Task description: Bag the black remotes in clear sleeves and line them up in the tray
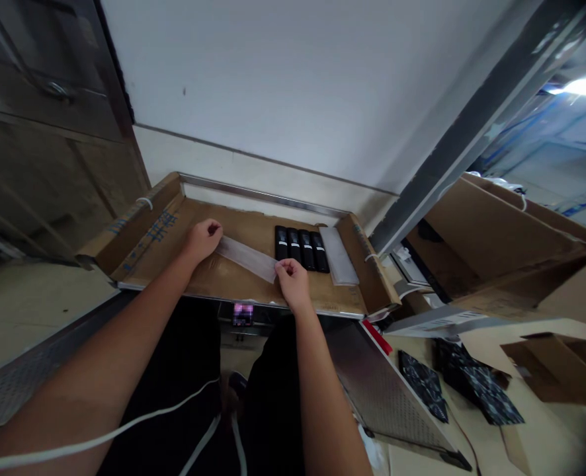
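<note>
A narrow, translucent plastic sleeve (247,258) is stretched at a slant between my two hands. My left hand (204,239) pinches its far left end, fingers closed. At the near right end, my right hand (293,283) grips it between thumb and fingers. Just beyond my right hand, several slim black devices with white labels (300,248), like remote controls, lie side by side. To their right rests a flat pile of similar translucent sleeves (340,259). All of this is over a cardboard-lined work surface (243,226) with raised sides.
A white wall panel (283,86) rises behind the surface, and a brown door (40,152) stands at left. On the right are a large open cardboard box (501,244) and dark patterned packets (476,380) lower down. White cables (139,420) cross near my legs.
</note>
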Available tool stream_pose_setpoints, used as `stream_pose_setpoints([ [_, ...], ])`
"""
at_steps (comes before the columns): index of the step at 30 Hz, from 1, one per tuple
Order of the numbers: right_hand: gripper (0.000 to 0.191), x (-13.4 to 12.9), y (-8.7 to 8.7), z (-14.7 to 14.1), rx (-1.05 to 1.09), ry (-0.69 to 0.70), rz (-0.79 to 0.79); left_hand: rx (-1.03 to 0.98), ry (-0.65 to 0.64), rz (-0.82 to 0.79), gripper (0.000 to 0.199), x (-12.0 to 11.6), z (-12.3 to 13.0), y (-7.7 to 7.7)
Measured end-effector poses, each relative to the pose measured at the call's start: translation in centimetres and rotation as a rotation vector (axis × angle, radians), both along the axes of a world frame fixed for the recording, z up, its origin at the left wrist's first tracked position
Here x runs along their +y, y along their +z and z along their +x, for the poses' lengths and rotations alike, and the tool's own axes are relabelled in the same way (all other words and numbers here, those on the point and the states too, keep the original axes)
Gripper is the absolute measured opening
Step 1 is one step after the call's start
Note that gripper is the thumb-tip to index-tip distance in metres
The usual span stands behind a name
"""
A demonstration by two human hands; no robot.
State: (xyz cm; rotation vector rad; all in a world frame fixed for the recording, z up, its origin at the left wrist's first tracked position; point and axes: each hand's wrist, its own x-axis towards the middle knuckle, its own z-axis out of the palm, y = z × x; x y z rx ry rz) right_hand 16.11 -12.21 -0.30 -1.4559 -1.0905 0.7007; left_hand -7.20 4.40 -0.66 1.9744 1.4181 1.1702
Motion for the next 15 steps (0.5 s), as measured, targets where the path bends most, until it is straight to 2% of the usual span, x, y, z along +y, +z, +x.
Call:
stream_pose_setpoints([
  [15,0.021,0.1,-0.1,0.07,0.008,0.009,0.006,-0.011,-0.002,0.008,0.015,0.17,-0.07,-0.3],
])
